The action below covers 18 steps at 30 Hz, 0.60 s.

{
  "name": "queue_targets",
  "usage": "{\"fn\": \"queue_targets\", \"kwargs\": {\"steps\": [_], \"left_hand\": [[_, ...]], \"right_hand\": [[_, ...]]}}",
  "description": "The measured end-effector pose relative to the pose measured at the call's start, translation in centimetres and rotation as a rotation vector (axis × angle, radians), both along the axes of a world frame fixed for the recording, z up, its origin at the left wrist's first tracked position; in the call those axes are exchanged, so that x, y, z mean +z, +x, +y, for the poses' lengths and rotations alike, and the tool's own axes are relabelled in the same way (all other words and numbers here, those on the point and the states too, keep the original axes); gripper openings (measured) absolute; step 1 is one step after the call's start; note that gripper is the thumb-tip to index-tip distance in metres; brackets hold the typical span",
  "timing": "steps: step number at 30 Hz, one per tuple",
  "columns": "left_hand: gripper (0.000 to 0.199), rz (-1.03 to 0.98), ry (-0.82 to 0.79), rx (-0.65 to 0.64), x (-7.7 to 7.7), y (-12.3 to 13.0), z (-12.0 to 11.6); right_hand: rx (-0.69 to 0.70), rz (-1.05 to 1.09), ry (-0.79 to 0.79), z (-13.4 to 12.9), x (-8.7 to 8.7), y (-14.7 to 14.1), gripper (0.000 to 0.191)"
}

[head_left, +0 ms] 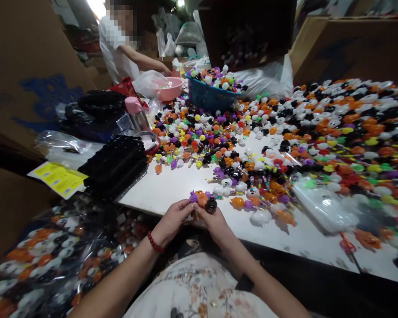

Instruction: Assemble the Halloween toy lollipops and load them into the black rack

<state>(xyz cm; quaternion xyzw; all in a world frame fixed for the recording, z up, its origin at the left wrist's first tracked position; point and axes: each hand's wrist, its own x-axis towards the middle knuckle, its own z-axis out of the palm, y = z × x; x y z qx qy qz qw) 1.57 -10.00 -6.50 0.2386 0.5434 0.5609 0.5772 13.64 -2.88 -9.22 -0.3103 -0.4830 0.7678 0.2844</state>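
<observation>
Both hands are close together at the near edge of the white table [142, 190]. My left hand [173, 221], with a red bead bracelet on its wrist, is closed on a small bunch of Halloween figure toppers [203, 198] in purple, orange and black. My right hand [216, 223] pinches the same bunch from the other side. The stems below the heads are mostly hidden by the fingers. Just beyond the hands lie more topper sticks [240, 187], with white ghost or skull heads, orange pumpkins and striped coloured stems.
Heaps of loose toppers [348, 119] spread over the right side. A blue basin [208, 95] full of toppers stands behind. At left are black trays [114, 163], a yellow-printed card [58, 176] and a pink-lidded bottle [135, 112]. Scissors [347, 245] lie at right. Another person [119, 57] works by a pink basin [168, 88].
</observation>
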Motion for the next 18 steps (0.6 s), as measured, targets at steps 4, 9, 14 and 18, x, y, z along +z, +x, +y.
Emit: {"fn": "queue_targets", "kwargs": {"steps": [4,9,14,18], "left_hand": [[0.039,-0.142,-0.029,0.027,0.9,0.1,0.9],[0.036,-0.282,-0.015,0.041,0.9,0.3,0.9],[0.03,-0.317,0.055,0.188,0.6,-0.4,0.3],[0.04,-0.27,0.078,0.294,0.3,-1.2,0.2]], "right_hand": [[0.052,0.062,-0.033,0.6,0.7,0.7,0.038],[-0.02,-0.034,0.029,1.5,0.7,1.8,0.037],[-0.052,-0.234,0.258,2.5,1.0,4.2,0.037],[-0.044,-0.253,0.486,2.4,1.8,5.4,0.027]]}}
